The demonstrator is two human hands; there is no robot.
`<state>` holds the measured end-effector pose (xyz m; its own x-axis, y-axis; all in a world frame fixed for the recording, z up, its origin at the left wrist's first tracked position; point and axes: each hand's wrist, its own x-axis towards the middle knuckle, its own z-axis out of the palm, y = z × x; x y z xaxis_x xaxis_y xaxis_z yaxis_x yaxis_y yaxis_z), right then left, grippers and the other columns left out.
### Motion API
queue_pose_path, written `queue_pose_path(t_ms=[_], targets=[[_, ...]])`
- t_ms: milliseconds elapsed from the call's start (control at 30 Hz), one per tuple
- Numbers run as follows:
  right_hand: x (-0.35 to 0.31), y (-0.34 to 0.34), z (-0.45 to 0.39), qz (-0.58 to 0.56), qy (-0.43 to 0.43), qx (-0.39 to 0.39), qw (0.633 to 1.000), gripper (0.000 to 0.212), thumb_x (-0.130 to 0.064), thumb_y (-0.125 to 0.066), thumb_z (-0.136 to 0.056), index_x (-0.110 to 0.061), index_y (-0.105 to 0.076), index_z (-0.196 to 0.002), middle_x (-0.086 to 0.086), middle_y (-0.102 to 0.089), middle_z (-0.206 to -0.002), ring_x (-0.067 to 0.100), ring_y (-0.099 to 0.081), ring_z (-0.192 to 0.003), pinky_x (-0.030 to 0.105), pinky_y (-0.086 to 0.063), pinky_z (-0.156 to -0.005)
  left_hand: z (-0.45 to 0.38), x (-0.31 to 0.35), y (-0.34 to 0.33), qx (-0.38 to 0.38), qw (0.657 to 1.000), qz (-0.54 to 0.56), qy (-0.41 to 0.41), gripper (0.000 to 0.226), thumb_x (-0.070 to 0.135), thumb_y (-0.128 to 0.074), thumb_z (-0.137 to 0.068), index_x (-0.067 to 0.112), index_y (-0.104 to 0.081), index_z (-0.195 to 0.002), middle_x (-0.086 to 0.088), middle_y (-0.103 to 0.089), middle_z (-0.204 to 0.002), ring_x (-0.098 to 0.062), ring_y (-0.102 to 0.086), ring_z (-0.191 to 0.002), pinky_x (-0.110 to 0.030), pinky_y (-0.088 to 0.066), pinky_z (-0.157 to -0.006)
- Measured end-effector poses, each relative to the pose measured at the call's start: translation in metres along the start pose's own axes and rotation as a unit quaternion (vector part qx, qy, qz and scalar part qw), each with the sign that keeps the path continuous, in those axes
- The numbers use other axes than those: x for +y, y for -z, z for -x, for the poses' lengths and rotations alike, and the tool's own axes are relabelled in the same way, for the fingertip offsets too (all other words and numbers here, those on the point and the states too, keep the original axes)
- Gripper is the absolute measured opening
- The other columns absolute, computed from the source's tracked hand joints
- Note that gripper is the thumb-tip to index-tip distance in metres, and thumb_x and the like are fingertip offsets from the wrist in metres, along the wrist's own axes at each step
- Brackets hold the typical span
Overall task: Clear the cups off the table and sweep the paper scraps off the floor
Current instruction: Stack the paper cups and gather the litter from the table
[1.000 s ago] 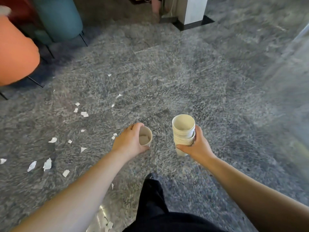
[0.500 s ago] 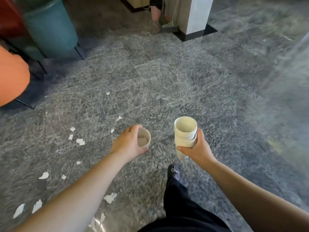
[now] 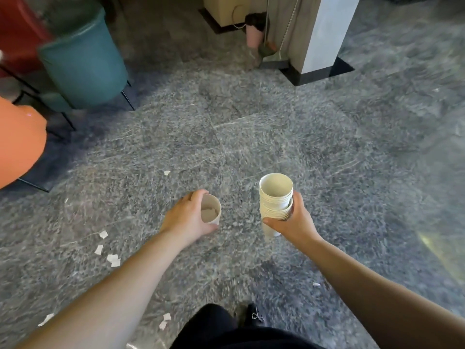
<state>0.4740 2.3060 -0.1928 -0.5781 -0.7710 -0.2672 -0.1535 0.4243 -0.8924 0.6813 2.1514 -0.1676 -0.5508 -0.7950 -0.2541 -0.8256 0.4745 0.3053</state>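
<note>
My left hand grips a single paper cup tilted toward me, with some crumpled paper inside it. My right hand holds a stack of nested cream paper cups upright, fingers wrapped round its lower part. Both hands hover over the grey stone floor. White paper scraps lie scattered on the floor at lower left, one small scrap lies farther ahead, and another scrap shows by my right forearm.
A teal chair and an orange chair on thin black legs stand at the left. A white pillar with a black base rises ahead right, with a pink bottle beside it. My dark trouser leg and shoe show below.
I have walked forward: the chairs and pillar have come closer and the paper scraps have slid back toward the lower left. Both hands keep their hold on the cups.
</note>
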Motion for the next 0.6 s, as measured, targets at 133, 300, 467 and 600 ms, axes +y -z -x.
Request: queue_pose_path(t_ms=[133,300,467,600], targets=[[-0.022,-0.005,-0.075,-0.003,-0.009,0.002,1.000,0.081,-0.023,-0.086,-0.067,-0.033,-0.036,-0.130,-0.025,-0.053,-0.108,-0.001,-0.055,-0.098,0.025,-0.045,-0.081,-0.078,-0.003,0.020,-0.005,1.000,0.010,0.000,0.089,0.051,-0.078,-0.070,0.030,-0.029,-0.140,0.002,-0.045,-0.137,-0.023,-0.049,-0.119,-0.036,-0.045,-0.090],[-0.050,-0.018,-0.181,-0.007,-0.013,0.018,1.000,0.080,-0.022,-0.086,-0.066,-0.032,-0.036,-0.129,-0.024,-0.055,-0.108,0.000,-0.056,-0.099,0.025,-0.044,-0.082,-0.192,-0.014,0.051,-0.004,1.000,0.009,-0.014,0.087,0.049,-0.078,-0.072,0.028,-0.029,-0.141,0.002,-0.043,-0.138,-0.023,-0.047,-0.121,-0.036,-0.044,-0.090],[-0.090,-0.032,-0.290,-0.012,-0.023,0.048,0.999,0.080,-0.020,-0.086,-0.065,-0.034,-0.038,-0.126,-0.023,-0.056,-0.107,-0.001,-0.057,-0.096,0.026,-0.045,-0.080,-0.314,-0.030,0.086,-0.010,1.000,0.005,-0.023,0.087,0.051,-0.077,-0.072,0.028,-0.029,-0.140,0.002,-0.044,-0.138,-0.023,-0.047,-0.122,-0.035,-0.044,-0.090],[-0.119,-0.036,-0.367,-0.020,-0.028,0.071,0.997,0.078,-0.019,-0.086,-0.064,-0.038,-0.038,-0.123,-0.023,-0.057,-0.105,-0.006,-0.056,-0.094,0.021,-0.045,-0.074,-0.402,-0.034,0.112,-0.013,0.999,0.005,-0.037,0.086,0.052,-0.077,-0.071,0.029,-0.030,-0.139,0.001,-0.046,-0.137,-0.023,-0.047,-0.122,-0.035,-0.043,-0.092]])
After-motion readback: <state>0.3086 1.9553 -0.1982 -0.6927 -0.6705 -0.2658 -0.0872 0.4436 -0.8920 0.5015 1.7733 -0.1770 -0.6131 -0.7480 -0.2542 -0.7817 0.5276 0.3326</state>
